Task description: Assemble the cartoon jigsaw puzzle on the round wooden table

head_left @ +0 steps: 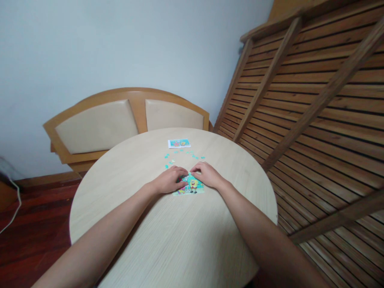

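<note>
**Both hands on the puzzle**

My left hand (169, 181) and my right hand (207, 175) lie side by side on the round table (168, 240), palms down, fingers bent and pressing on a small cartoon puzzle (189, 187). The fingertips of the two hands nearly meet over the puzzle's far edge. Neither hand is closed around anything that I can see; whether a piece sits under the fingertips I cannot tell, since the fingers hide that spot. The puzzle lies flat near the middle of the table, its near edge showing between my wrists, with a yellow figure on a turquoise ground.

Just beyond my hands, loose pieces (171, 161) in turquoise lie scattered on the table, apart from each other. Further back, near the far rim, lies a small picture card (179, 143) in the same colours. Behind the table stands a wooden bench (138, 108) with two pale padded back panels against a light wall. A slatted wooden frame (315, 100) leans at my right.
</note>
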### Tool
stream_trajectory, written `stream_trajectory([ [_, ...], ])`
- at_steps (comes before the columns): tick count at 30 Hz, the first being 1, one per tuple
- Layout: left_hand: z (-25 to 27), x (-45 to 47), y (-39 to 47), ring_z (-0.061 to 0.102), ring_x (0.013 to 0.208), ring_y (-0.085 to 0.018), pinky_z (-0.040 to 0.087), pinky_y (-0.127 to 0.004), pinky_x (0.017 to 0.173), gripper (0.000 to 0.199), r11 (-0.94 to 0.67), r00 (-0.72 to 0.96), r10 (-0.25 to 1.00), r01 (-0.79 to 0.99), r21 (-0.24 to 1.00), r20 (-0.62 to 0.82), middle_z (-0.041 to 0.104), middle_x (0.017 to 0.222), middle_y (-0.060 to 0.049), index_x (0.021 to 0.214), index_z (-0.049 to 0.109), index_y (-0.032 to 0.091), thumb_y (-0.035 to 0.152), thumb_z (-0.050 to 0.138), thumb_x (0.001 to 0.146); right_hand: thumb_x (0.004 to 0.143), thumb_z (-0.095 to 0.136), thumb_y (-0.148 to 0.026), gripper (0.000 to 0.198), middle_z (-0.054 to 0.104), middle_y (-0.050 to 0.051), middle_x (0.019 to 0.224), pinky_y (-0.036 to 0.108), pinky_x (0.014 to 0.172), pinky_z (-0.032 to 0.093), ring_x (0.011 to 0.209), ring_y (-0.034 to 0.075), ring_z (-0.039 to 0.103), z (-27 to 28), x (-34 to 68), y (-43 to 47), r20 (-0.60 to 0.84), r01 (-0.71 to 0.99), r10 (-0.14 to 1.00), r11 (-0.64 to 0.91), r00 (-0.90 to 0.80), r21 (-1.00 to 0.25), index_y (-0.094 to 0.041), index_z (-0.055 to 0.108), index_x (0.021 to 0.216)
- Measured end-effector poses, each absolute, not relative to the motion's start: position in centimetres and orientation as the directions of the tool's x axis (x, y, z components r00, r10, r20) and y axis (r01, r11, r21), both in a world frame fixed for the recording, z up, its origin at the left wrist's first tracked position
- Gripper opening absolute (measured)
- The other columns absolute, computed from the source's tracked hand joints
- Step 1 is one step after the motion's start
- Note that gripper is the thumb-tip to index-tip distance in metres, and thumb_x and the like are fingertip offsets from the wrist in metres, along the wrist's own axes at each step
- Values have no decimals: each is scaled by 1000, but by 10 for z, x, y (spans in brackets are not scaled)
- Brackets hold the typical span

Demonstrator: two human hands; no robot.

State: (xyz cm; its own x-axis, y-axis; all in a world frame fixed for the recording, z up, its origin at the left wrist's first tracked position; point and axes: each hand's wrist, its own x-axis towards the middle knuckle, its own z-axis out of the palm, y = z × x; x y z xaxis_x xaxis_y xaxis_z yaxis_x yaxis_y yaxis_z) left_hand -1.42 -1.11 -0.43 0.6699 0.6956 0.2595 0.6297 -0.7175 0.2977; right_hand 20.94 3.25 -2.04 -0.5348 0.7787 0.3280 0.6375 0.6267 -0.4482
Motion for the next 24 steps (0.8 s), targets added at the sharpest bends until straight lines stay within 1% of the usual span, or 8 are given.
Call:
stream_trajectory([
  [5,-5,-14,-11,60,117,-27,44,-40,106,34,-717,669,697,633,292,257,67,124,-12,120,65,18,36,61,92,88,65,-28,14,73,5,97,30,88,45,95,19,64,-18,210,31,327,651,776,630,-539,-423,-23,77,95],
  [12,-5,-15,-11,60,117,-26,44,-39,106,33,-722,674,691,626,293,262,67,124,-11,120,65,19,37,60,93,88,67,-30,14,74,3,95,30,86,44,94,18,64,-11,210,25,325,681,768,640,-552,-356,-25,77,94],
  [18,-3,-13,-12,60,117,-26,43,-38,106,32,-716,672,697,634,292,252,68,124,-11,120,66,20,36,60,92,89,66,-31,14,74,4,96,32,86,43,95,21,64,-6,208,22,323,696,753,656,-573,-292,-26,78,93],
  [22,-2,-15,-12,60,116,-26,44,-39,106,33,-723,676,689,611,323,262,68,123,-11,119,66,19,39,59,93,89,65,-31,14,74,4,95,31,85,45,94,20,65,-5,209,20,330,676,740,672,-586,-303,-25,77,94],
  [24,-1,-20,-9,62,113,-25,46,-38,103,32,-698,647,714,628,345,267,69,120,-11,117,67,19,39,57,94,89,65,-31,14,74,4,96,30,85,45,94,20,65,-5,209,21,333,670,741,670,-583,-319,-24,77,95],
])
